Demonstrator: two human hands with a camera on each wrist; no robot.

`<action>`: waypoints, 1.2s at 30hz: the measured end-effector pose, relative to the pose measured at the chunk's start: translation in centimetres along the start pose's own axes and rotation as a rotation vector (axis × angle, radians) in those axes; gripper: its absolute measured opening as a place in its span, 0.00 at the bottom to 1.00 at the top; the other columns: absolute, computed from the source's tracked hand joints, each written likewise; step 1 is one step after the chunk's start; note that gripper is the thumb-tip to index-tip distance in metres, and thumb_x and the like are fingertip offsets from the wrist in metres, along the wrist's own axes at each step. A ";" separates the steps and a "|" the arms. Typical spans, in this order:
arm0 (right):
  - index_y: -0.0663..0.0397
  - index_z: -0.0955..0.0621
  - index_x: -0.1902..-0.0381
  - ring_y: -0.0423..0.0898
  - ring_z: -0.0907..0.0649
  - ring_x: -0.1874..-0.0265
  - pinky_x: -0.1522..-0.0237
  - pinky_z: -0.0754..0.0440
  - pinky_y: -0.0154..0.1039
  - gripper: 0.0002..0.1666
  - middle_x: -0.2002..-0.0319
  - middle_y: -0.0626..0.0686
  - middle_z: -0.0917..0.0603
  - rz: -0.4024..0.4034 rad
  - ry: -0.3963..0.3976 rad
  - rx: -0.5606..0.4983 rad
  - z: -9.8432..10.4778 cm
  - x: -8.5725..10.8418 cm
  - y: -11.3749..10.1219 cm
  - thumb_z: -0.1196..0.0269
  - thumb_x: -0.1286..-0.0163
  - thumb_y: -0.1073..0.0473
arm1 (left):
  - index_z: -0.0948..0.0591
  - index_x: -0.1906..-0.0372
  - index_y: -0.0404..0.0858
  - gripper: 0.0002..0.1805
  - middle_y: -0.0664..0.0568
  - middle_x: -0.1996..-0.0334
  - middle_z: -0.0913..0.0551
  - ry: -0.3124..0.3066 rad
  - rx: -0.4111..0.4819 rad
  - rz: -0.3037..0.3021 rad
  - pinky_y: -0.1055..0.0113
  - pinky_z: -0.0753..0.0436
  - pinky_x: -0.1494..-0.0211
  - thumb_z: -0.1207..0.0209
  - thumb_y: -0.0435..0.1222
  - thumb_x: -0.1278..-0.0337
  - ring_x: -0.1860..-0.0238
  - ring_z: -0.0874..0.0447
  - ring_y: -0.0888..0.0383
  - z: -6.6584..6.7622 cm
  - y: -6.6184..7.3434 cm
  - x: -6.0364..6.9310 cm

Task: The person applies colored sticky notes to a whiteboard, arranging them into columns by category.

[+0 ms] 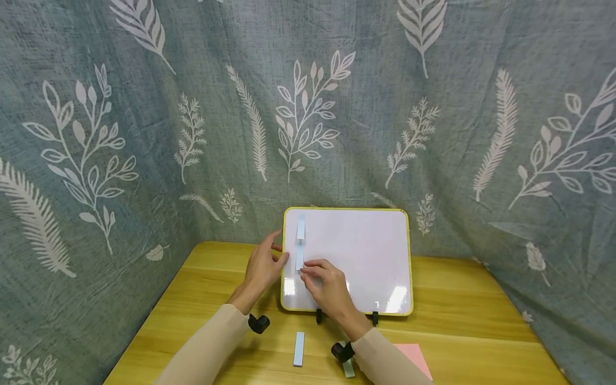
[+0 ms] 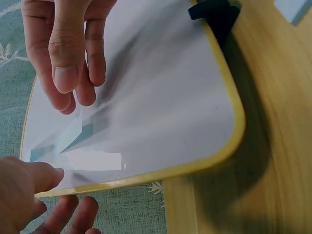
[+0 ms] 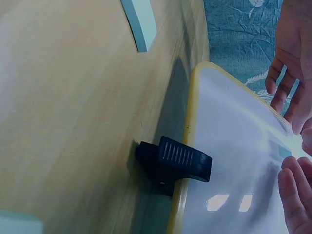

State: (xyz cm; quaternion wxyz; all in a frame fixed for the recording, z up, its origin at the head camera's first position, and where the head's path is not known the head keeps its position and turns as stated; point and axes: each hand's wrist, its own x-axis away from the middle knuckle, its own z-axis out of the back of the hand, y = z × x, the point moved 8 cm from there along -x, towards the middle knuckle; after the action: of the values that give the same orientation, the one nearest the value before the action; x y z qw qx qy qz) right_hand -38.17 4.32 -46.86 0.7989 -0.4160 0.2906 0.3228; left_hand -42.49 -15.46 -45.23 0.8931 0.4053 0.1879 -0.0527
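Head view: upper blue strip [image 1: 301,227] is up; right hand [image 1: 328,286] seemingly pinches lower blue strip [image 1: 300,256]; left hand [image 1: 262,267] grips whiteboard [image 1: 358,251] edge, thumb in front; blue pad [image 1: 299,349] lies below.

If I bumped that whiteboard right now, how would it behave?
The whiteboard would probably stay stiff, being a flat panel with a yellow rim. It might tip, since it stands propped on small black feet. Its glossy, reflective face could feel slippery.

I count two bare hands [image 1: 262,267] [image 1: 329,287], one yellow-rimmed whiteboard [image 1: 361,246], two black stand feet [image 1: 319,316] [image 1: 375,319], two thin pale-blue paper strips [image 1: 301,229] [image 1: 300,256] — and one narrow blue pad [image 1: 299,350], one narrow green pad [image 1: 348,369], one pink sheet [image 1: 416,357].
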 end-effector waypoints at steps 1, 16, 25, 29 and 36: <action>0.61 0.03 0.51 0.55 0.03 0.47 0.47 0.02 0.46 0.08 0.45 0.60 0.05 0.000 -0.004 -0.002 0.0 0.1 -0.1 0.19 0.26 0.67 | 0.25 0.13 0.43 0.37 0.41 0.42 0.06 -0.001 -0.004 -0.004 0.52 0.06 0.56 0.27 0.38 0.19 0.59 0.04 0.48 0.1 -0.1 0.2; 0.59 0.03 0.49 0.56 0.04 0.43 0.44 0.03 0.51 0.10 0.44 0.58 0.05 0.030 -0.104 0.021 0.7 1.8 -1.8 0.19 0.26 0.68 | 0.26 0.14 0.38 0.39 0.40 0.39 0.09 -0.119 -0.076 -0.037 0.52 0.05 0.54 0.25 0.37 0.22 0.55 0.03 0.48 0.5 -0.1 4.6; 0.58 0.04 0.49 0.55 0.04 0.44 0.42 0.03 0.53 0.11 0.46 0.56 0.04 0.063 -0.151 0.077 1.4 3.8 -3.0 0.18 0.28 0.67 | 0.16 0.22 0.38 0.31 0.42 0.42 0.10 -0.256 -0.089 -0.126 0.61 0.07 0.54 0.23 0.37 0.24 0.53 0.04 0.47 0.1 0.6 8.4; 0.56 0.04 0.47 0.54 0.05 0.43 0.41 0.04 0.53 0.13 0.44 0.55 0.05 0.052 -0.198 0.086 1.5 4.5 -3.5 0.17 0.27 0.65 | 0.14 0.26 0.37 0.27 0.43 0.43 0.09 -0.314 -0.090 -0.170 0.61 0.08 0.54 0.22 0.38 0.24 0.53 0.06 0.47 0.0 0.9 9.8; 0.56 0.04 0.45 0.54 0.05 0.43 0.40 0.04 0.52 0.14 0.42 0.56 0.05 0.050 -0.277 0.087 1.3 5.9 -4.3 0.17 0.27 0.63 | 0.13 0.29 0.40 0.25 0.45 0.40 0.09 -0.495 -0.127 -0.264 0.58 0.06 0.43 0.23 0.44 0.22 0.45 0.06 0.45 -1.0 0.7 12.3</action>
State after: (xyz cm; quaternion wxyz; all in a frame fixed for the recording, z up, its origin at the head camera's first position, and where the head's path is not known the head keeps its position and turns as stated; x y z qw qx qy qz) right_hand -31.01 5.14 -48.46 0.8403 -0.3251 0.2015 0.3843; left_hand -31.24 -13.55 -50.02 0.9208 0.2955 0.0183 -0.2540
